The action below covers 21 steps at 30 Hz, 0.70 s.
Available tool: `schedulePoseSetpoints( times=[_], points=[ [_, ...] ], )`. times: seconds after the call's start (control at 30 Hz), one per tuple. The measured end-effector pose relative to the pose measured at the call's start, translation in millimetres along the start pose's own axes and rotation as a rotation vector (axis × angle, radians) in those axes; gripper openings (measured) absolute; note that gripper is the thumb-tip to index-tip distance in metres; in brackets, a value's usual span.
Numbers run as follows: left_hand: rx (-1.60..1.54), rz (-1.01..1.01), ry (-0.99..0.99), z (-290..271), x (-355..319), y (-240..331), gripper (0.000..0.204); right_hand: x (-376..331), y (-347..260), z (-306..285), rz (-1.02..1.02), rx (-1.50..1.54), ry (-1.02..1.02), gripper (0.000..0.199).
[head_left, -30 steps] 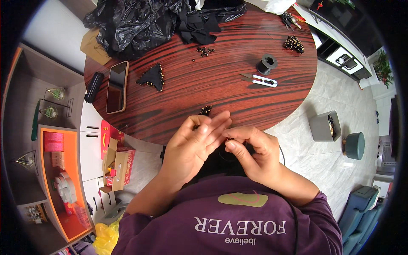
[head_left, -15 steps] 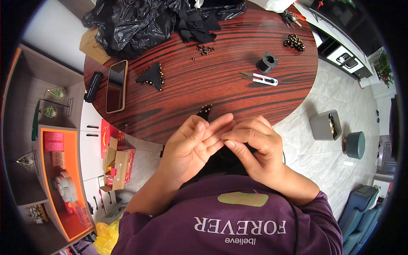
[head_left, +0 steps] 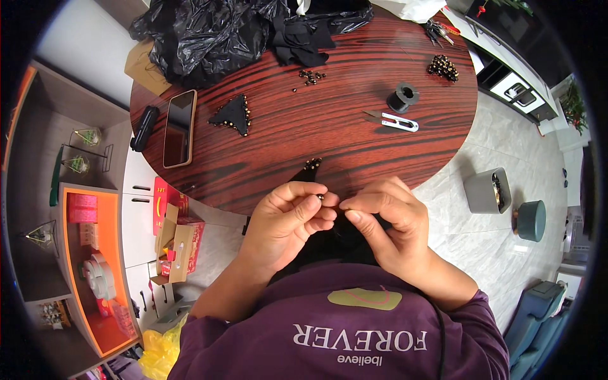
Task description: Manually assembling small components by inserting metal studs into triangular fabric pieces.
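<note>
Over the table's near edge, my left hand (head_left: 283, 218) is closed with a small dark bead (head_left: 320, 197) pinched between thumb and fingertips. To its right, my right hand (head_left: 394, 221) has thumb and forefinger pressed together; what they hold is too fine to make out. A piece of black fabric (head_left: 306, 172) edged with beads lies just beyond my left fingertips, its near part hidden by that hand. Farther left rests a black triangular fabric piece (head_left: 233, 116), with gold and black beads along its edges.
On the wooden table (head_left: 272, 145) lie a phone (head_left: 180, 130), a black case (head_left: 145, 128), white-handled thread snips (head_left: 399, 121), a black thread spool (head_left: 403, 98), loose beads (head_left: 311, 76), a bead pile (head_left: 443, 68), a black plastic bag (head_left: 202, 44) and pliers (head_left: 437, 30).
My left fingers have curled from stretched out to a pinch, and a bead now shows between them. My right hand keeps its pinch, slightly farther right. The whole view has shifted a little.
</note>
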<state>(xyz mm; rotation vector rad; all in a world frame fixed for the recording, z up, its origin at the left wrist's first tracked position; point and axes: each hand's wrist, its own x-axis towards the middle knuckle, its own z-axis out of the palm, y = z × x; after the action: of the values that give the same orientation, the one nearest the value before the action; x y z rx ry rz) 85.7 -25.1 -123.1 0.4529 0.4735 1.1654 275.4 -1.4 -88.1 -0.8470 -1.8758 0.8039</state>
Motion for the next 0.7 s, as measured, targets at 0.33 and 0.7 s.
schedulePoseSetpoints(
  times=[0.33, 0.7],
  points=[
    [-0.104, 0.045, -0.004, 1.9, 1.4, -10.9, 0.018, -1.5, -4.2, -0.3, -0.004, -0.123, -0.091, 0.009],
    [-0.089, 0.032, 0.008, 1.7, 4.1, -14.7, 0.018, -1.6, -0.1, -1.7, 0.009, -0.109, -0.083, 0.012]
  ],
)
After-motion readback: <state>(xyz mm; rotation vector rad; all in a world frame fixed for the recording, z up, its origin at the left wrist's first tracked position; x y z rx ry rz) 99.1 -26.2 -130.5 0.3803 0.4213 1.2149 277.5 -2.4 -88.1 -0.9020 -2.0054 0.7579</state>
